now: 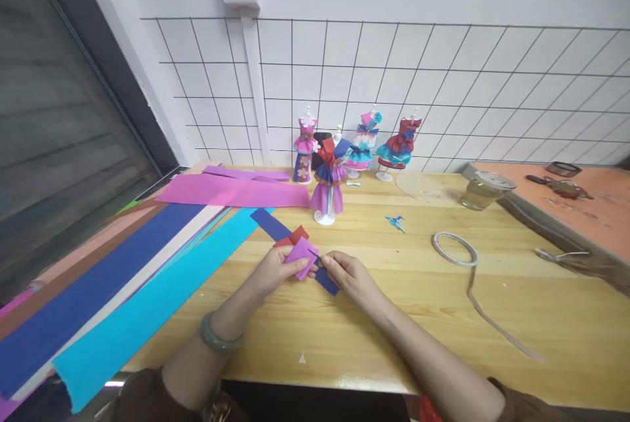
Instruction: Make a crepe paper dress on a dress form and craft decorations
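Observation:
My left hand (275, 270) is closed on a folded piece of purple crepe paper (301, 255), its thumb pressed on top. My right hand (350, 272) is closed in a pinch beside it. From its fingertips a thin dark pointed thing (314, 254) lies across the purple paper; its kind is not clear. Under the hands are a dark blue paper strip (270, 224), which shows again below the fingers, and a red paper piece (298, 234). Just beyond stands a small white dress form (325, 215) dressed in red, blue and purple paper.
Long crepe paper strips, including a bright blue one (162, 300) and a pink one (236, 192), cover the left side. Three more dressed forms stand by the tiled wall, one in red (406, 136). At right are a tape roll (455, 249) with its end trailing and a cup (485, 191).

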Tool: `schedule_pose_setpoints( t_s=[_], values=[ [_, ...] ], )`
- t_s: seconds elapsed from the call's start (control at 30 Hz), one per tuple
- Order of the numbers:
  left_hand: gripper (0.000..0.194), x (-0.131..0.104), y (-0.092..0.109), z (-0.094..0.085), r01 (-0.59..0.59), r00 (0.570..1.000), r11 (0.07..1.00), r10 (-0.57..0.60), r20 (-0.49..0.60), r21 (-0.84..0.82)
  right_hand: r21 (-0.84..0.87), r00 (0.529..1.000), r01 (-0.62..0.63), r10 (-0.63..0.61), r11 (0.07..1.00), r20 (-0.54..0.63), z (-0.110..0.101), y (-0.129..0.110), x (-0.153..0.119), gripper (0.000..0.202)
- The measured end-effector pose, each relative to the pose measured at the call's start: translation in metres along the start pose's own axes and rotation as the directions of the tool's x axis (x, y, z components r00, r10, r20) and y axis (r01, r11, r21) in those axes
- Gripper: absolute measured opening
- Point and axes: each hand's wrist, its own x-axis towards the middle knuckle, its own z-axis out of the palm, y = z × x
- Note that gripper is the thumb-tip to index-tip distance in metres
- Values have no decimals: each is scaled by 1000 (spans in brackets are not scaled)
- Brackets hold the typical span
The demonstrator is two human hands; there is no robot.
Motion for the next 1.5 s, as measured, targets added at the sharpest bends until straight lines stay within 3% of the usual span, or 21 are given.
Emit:
schedule_pose_setpoints(
  t_s=[0.6,1.27,1.5],
  values=[
    [32,1,0,0,-8,1000,1000,8,0,-18,-2,1000,4,-4,1000,22,-1,-8,-3,44],
    [37,1,1,0,9,999,999,-8,33,-34,-55,999,29,-30,998,-21,-1,3,-1,42],
    [36,4,-5,-4,-13,1000,999,13,-7,-34,-77,999,36,-35,996,10,-1,-4,-3,41]
  ],
)
